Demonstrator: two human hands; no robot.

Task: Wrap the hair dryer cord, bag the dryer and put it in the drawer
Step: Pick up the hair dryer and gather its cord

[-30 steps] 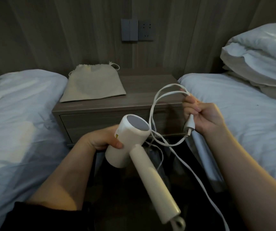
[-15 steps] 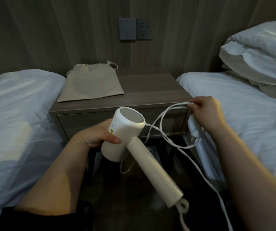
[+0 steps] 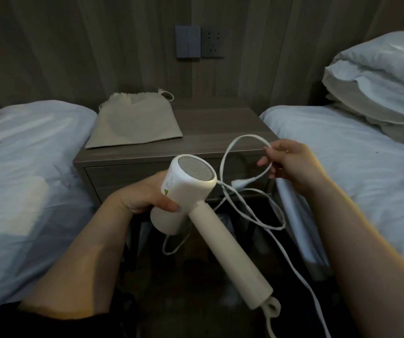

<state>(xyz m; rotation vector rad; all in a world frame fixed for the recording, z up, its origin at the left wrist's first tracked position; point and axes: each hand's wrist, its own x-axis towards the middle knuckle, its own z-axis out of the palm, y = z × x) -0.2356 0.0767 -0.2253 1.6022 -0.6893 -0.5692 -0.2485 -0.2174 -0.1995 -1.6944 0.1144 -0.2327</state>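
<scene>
Bedside counter (image 3: 220,132) between two beds, cloth bag (image 3: 132,123) on top, drawer (image 3: 128,176) shut. Left hand (image 3: 145,196) grip clamped on hair dryer (image 3: 191,191) barrel; right hand (image 3: 291,164) grip pinched on cord (image 3: 240,142) loop. Cord loose, mostly unwrapped. Bagging and drawer steps still to do.

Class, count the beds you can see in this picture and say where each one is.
2. One bed is left of the nightstand; the other bed is to its right, with bedding piled at its head. Nothing suggests another beyond the frame.
</scene>
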